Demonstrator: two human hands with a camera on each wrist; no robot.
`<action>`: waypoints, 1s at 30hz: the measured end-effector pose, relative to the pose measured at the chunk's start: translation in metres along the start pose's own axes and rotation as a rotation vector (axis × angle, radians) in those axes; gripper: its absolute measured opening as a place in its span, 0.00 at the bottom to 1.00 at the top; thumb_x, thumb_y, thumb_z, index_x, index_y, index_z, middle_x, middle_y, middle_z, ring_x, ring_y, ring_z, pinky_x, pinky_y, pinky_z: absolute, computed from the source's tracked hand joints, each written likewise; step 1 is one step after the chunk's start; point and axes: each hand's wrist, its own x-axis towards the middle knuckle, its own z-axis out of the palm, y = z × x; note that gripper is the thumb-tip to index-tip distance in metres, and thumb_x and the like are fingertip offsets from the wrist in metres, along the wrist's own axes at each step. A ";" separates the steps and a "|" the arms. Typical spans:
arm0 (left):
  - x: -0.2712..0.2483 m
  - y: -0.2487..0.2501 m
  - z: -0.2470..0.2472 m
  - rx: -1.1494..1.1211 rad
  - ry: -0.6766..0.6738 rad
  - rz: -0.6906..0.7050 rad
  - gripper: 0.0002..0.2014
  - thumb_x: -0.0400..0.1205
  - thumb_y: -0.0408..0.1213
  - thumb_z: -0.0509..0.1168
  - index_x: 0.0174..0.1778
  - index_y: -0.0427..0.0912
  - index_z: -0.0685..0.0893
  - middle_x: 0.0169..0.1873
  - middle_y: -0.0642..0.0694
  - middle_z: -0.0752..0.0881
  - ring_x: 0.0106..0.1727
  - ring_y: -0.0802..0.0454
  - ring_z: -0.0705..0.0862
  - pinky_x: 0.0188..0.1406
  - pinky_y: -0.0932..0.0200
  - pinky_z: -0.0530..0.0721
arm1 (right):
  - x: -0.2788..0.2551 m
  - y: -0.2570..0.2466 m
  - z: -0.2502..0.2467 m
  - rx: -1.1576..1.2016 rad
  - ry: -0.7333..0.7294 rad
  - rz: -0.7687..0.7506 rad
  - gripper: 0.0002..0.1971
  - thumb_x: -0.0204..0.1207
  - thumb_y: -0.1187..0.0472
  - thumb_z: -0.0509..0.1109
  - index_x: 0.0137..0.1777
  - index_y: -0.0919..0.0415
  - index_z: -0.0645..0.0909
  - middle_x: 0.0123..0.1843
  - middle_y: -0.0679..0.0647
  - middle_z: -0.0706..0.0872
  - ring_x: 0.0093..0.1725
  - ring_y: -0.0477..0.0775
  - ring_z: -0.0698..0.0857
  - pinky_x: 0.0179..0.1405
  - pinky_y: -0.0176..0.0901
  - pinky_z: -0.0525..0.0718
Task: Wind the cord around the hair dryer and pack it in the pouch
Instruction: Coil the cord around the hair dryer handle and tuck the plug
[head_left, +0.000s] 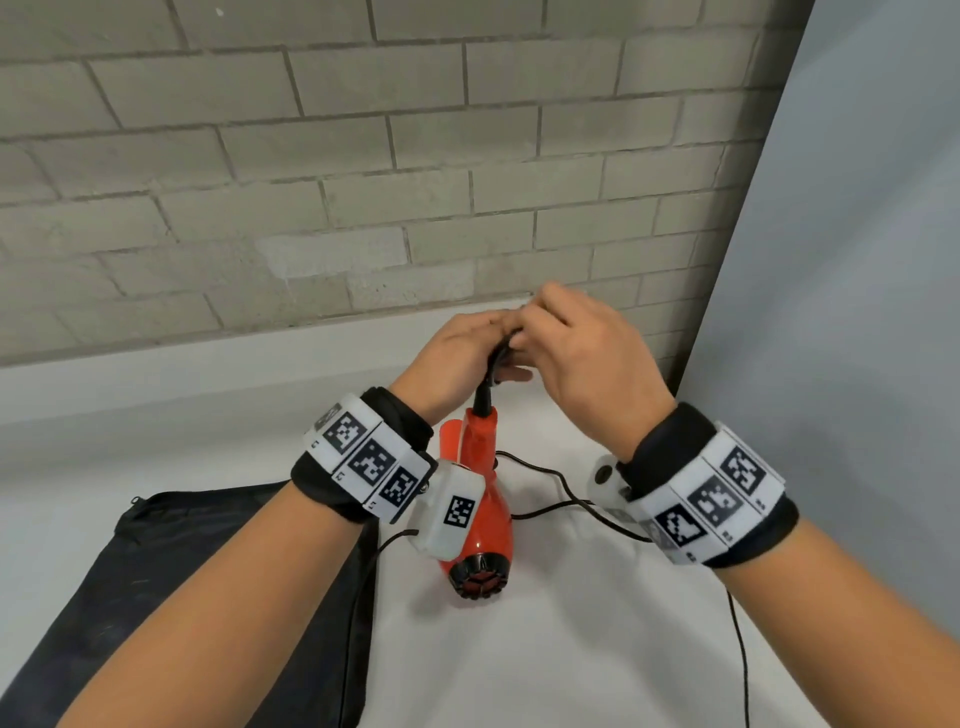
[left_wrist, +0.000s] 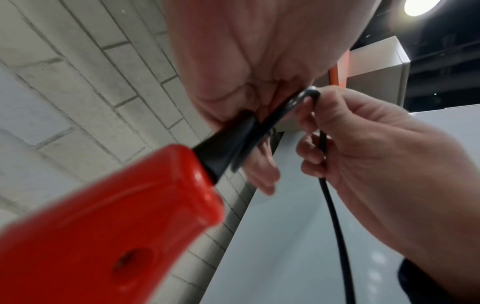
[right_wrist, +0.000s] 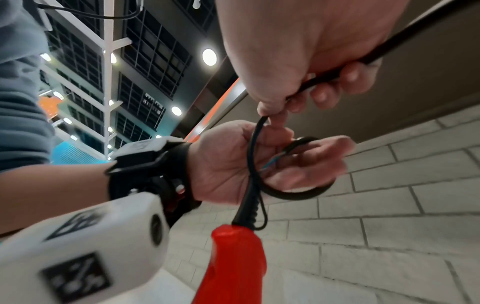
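The red hair dryer (head_left: 480, 525) has its handle (head_left: 481, 430) pointing up at my hands and its black grille toward me. The black cord (head_left: 487, 397) leaves the handle's end. My left hand (head_left: 496, 345) holds a small loop of cord (right_wrist: 293, 193) just above the strain relief (left_wrist: 223, 148). My right hand (head_left: 524, 338) pinches the cord (right_wrist: 389, 49) right beside the left, fingers curled round it. The rest of the cord (head_left: 561, 499) trails loose over the table. The black pouch (head_left: 182, 597) lies flat at the lower left, under my left forearm.
The white table (head_left: 571, 665) runs back to a grey brick wall (head_left: 363, 182). A grey panel (head_left: 857, 260) closes the right side. More cord (head_left: 743, 670) hangs toward the table's right front edge.
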 end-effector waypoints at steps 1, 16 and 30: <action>-0.001 0.001 0.000 0.004 -0.005 -0.005 0.18 0.86 0.37 0.46 0.39 0.40 0.80 0.21 0.54 0.86 0.26 0.61 0.84 0.27 0.69 0.81 | 0.004 0.000 -0.001 0.046 0.007 0.045 0.14 0.77 0.57 0.56 0.43 0.65 0.80 0.39 0.60 0.82 0.33 0.56 0.79 0.29 0.42 0.72; 0.007 -0.008 -0.009 -0.394 -0.246 -0.180 0.18 0.84 0.34 0.44 0.41 0.36 0.78 0.20 0.55 0.73 0.18 0.61 0.66 0.22 0.68 0.72 | 0.013 0.025 0.016 0.944 -0.061 0.495 0.15 0.81 0.65 0.57 0.33 0.55 0.75 0.22 0.44 0.78 0.27 0.39 0.78 0.34 0.29 0.79; 0.011 -0.023 -0.017 -0.517 -0.003 -0.060 0.14 0.85 0.32 0.48 0.54 0.39 0.79 0.35 0.55 0.90 0.32 0.64 0.85 0.35 0.69 0.84 | -0.045 -0.013 0.052 0.342 -0.597 0.467 0.34 0.78 0.69 0.55 0.80 0.55 0.45 0.50 0.60 0.85 0.44 0.58 0.83 0.49 0.54 0.84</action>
